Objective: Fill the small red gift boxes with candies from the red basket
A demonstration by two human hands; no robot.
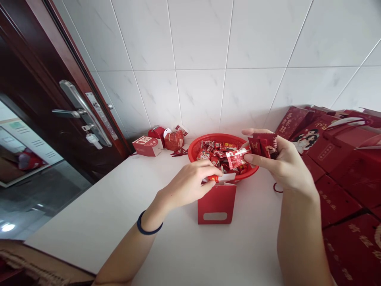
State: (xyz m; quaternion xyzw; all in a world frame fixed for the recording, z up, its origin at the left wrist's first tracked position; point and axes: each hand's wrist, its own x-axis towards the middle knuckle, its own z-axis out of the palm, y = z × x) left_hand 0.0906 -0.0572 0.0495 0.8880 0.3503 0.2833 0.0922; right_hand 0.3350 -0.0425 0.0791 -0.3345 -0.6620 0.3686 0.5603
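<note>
A red paper box [216,202] with a pale label stands upright on the white table, its top flaps open. Over its mouth, my left hand [195,178] pinches a small red wrapped candy [213,178]. My right hand [285,163] is closed on several wrapped candies: dark red packets [262,146] and a pink-and-white packet [237,158] at the fingertips. Those packets hang above the right side of a red plastic basket [195,143], which holds many wrapped candies [216,153] and sits directly behind the box.
Red gift boxes [330,198] and bags are piled along the right. At the back left are a small red-and-white box [147,146] and a red round pouch [174,140]. The white table [119,210] meets a tiled wall [199,91]; a brown door [38,51] stands left.
</note>
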